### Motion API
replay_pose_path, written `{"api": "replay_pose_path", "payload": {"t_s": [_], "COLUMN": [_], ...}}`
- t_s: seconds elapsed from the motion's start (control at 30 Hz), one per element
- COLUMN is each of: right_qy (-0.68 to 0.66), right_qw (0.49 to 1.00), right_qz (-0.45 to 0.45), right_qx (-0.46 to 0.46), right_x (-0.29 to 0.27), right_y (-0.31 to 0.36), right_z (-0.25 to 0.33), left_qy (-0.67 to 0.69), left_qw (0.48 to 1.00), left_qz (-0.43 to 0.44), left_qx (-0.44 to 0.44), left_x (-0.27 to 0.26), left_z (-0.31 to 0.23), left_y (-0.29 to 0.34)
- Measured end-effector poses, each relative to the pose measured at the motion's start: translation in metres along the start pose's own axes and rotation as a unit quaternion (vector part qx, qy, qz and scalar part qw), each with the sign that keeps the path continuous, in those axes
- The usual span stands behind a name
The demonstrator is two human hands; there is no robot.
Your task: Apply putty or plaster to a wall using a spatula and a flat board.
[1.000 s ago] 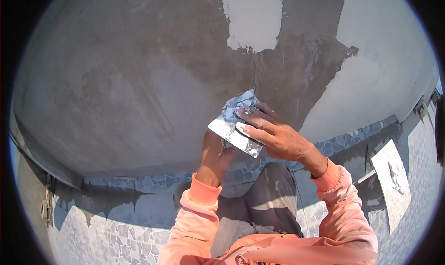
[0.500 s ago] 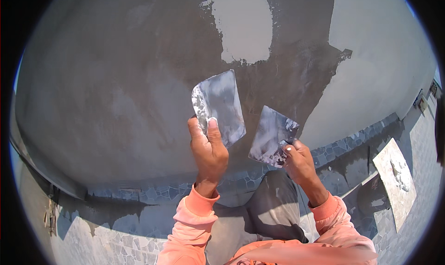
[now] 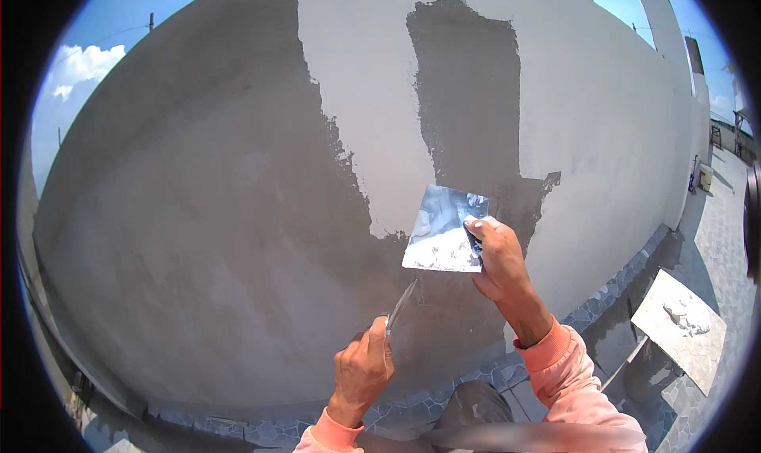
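My right hand (image 3: 505, 267) grips a flat metal putty blade (image 3: 441, 225), its thumb pressed on the face. White putty lies along the lower part of that shiny face. Below and to the left, my left hand (image 3: 363, 374) is closed on a second putty blade (image 3: 403, 301), which appears nearly edge-on. Both blades are held in front of a wall (image 3: 230, 215) coated in dark grey over much of its left side. Pale bare patches (image 3: 369, 96) with ragged edges show higher up, around a dark strip (image 3: 469, 88).
A pale board (image 3: 652, 317) bearing a heap of white putty (image 3: 686, 317) is at the right, above paved ground. Stone-patterned tiles (image 3: 587, 314) run along the wall's foot. My knee (image 3: 476, 405) is close to it. A bucket (image 3: 705, 177) stands far right.
The view has tilted up, showing more wall and sky. My left hand has dropped lower and turned its blade edge-on. The right blade has swung leftward, with white putty now bright on its lower face.
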State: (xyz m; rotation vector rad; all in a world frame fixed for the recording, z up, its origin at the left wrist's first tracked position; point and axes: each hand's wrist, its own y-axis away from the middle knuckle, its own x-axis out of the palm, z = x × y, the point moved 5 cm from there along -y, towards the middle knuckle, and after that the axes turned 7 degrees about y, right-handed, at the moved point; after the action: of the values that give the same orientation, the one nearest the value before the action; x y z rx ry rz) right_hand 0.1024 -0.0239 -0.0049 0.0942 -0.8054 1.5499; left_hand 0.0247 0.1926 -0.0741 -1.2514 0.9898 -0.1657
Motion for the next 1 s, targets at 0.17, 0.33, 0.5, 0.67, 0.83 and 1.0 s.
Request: {"api": "replay_pose_path", "payload": {"t_s": [0.17,0.33,0.5,0.67,0.83,1.0], "right_qy": [0.509,0.654,0.717,0.729,0.799,0.795], "right_qw": [0.767,0.338,0.213,0.289,0.321,0.376], "right_qz": [-0.117,-0.154,-0.056,-0.076,0.0,0.026], "right_qx": [-0.374,-0.659,-0.661,-0.616,-0.509,-0.475], "right_x": [0.09,0.146,0.123,0.083,0.011,-0.041], "right_y": [-0.1,-0.215,-0.302,-0.215,-0.119,-0.057], "right_z": [0.136,0.207,0.207,0.106,-0.009,-0.072], "left_qy": [0.063,0.114,0.173,0.169,0.192,0.196], "left_qw": [0.973,0.949,0.938,0.92,0.926,0.917], "left_qz": [0.064,0.044,0.021,0.026,0.025,0.057], "left_qx": [-0.211,-0.291,-0.3,-0.352,-0.325,-0.343], "left_x": [0.008,0.015,0.039,0.041,0.054,0.059], "left_z": [0.027,0.035,0.042,0.06,0.051,0.05], "left_y": [0.047,0.067,0.082,0.094,0.088,0.104]}}
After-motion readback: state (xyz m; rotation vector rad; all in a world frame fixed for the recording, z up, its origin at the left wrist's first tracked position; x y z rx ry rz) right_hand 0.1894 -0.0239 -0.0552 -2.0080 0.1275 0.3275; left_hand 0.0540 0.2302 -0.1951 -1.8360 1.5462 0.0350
